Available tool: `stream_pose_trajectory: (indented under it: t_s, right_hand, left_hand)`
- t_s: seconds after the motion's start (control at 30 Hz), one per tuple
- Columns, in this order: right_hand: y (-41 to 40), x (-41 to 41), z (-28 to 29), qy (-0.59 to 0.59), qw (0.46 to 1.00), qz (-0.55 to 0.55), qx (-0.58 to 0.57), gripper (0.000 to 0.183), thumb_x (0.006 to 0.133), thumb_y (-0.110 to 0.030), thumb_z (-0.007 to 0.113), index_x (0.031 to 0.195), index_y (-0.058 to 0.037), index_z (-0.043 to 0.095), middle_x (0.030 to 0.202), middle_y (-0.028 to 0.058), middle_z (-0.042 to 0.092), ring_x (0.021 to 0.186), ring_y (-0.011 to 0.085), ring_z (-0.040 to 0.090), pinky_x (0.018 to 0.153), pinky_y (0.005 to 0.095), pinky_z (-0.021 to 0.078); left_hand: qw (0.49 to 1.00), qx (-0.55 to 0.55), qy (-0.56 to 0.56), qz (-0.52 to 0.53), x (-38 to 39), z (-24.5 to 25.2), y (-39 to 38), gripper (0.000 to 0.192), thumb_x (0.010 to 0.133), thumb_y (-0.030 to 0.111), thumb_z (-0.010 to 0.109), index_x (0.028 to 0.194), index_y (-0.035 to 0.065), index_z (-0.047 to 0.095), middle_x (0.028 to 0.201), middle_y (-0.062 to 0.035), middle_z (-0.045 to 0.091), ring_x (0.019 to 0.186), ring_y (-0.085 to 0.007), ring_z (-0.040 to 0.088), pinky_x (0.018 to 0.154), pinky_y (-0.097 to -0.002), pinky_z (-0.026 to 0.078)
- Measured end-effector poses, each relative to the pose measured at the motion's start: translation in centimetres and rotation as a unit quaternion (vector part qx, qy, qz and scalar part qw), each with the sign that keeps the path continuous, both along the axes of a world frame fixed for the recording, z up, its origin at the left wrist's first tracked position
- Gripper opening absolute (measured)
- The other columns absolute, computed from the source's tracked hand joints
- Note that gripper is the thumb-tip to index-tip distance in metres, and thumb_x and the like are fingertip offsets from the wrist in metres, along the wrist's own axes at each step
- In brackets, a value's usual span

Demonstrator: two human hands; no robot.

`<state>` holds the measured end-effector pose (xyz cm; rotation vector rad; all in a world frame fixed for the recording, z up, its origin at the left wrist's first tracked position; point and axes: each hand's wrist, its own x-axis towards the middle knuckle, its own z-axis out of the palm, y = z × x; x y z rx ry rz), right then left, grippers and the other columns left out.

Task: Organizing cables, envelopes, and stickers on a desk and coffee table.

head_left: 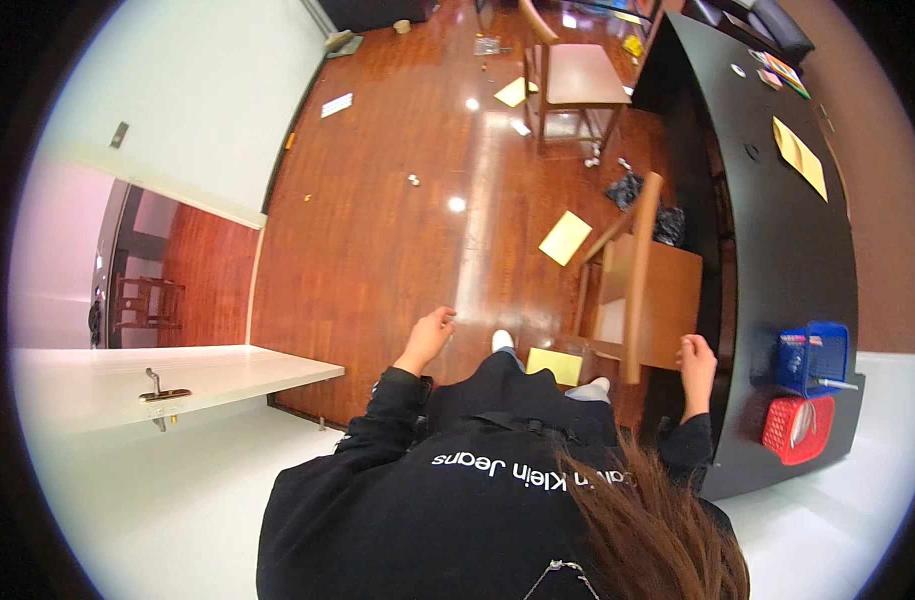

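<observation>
My left hand (429, 335) hangs over the wooden floor with fingers loosely bent, holding nothing. My right hand (697, 364) is beside the black desk's near side, close to a wooden chair (641, 285); its fingers are curled, and whether it touches anything is not plain. A yellow sheet (555, 366) lies between my feet, and another yellow sheet (565, 238) lies left of the chair. On the black desk (787, 262) stand a blue plastic basket (814, 360) with pens in it and a red plastic basket (797, 429). A yellow paper (800, 157) lies farther along the desk.
Another wooden chair (581, 73) with a pale seat stands farther off. Black plastic bags (669, 226) lie by the desk. Crumpled bits (414, 180), a white item (337, 106) and more yellow paper (513, 92) are scattered on the floor. A white door (225, 382) stands open at left.
</observation>
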<state>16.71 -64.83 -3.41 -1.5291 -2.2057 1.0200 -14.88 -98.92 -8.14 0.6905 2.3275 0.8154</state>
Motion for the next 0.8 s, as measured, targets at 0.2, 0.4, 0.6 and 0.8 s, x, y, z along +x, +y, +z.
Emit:
stream_pose_trajectory:
  t_s: [0.2, 0.4, 0.6, 0.8]
  right_hand:
    - [0.0, -6.2, 2.1, 0.004, 1.000, 0.006, 0.012, 0.017, 0.082, -0.014, 0.046, 0.086, -0.0019, 0.057, 0.060, 0.0075, 0.056, 0.053, 0.0137, 0.054, 0.051, 0.0263, 0.0437]
    - [0.5, -12.9, 3.3, -0.005, 0.999, 0.052, 0.015, 0.017, 0.082, -0.015, 0.046, 0.087, -0.0025, 0.056, 0.064, 0.0088, 0.058, 0.057, 0.0147, 0.056, 0.053, 0.0273, 0.0431]
    - [2.8, -16.0, 1.1, -0.005, 0.996, 0.061, 0.067, 0.017, 0.082, -0.016, 0.046, 0.087, -0.0022, 0.055, 0.067, 0.0126, 0.058, 0.061, 0.0233, 0.057, 0.058, 0.0319, 0.0439]
    - [6.3, -18.6, 1.3, -0.008, 0.998, 0.025, 0.051, 0.016, 0.082, -0.015, 0.047, 0.086, -0.0021, 0.056, 0.064, 0.0095, 0.056, 0.057, 0.0169, 0.055, 0.055, 0.0278, 0.0430]
  left_hand:
    - [0.999, 0.033, 0.011, 0.025, -4.0, -0.3, -2.8, 0.027, 0.076, 0.016, 0.049, 0.100, 0.0045, 0.053, 0.083, -0.0151, 0.060, 0.079, -0.0289, 0.058, 0.069, -0.0357, 0.045]
    - [0.996, 0.022, -0.017, 0.081, -4.9, -1.0, -4.6, 0.028, 0.076, 0.018, 0.051, 0.100, 0.0040, 0.053, 0.085, -0.0153, 0.060, 0.080, -0.0291, 0.057, 0.069, -0.0365, 0.045]
    - [0.998, -0.044, -0.004, 0.048, -9.0, -1.3, -3.8, 0.026, 0.076, 0.018, 0.051, 0.097, 0.0031, 0.053, 0.084, -0.0147, 0.060, 0.080, -0.0287, 0.057, 0.069, -0.0361, 0.045]
    - [1.000, -0.028, 0.003, 0.013, -14.8, -1.9, 3.0, 0.027, 0.075, 0.017, 0.050, 0.098, 0.0032, 0.053, 0.083, -0.0145, 0.060, 0.079, -0.0293, 0.057, 0.069, -0.0368, 0.044]
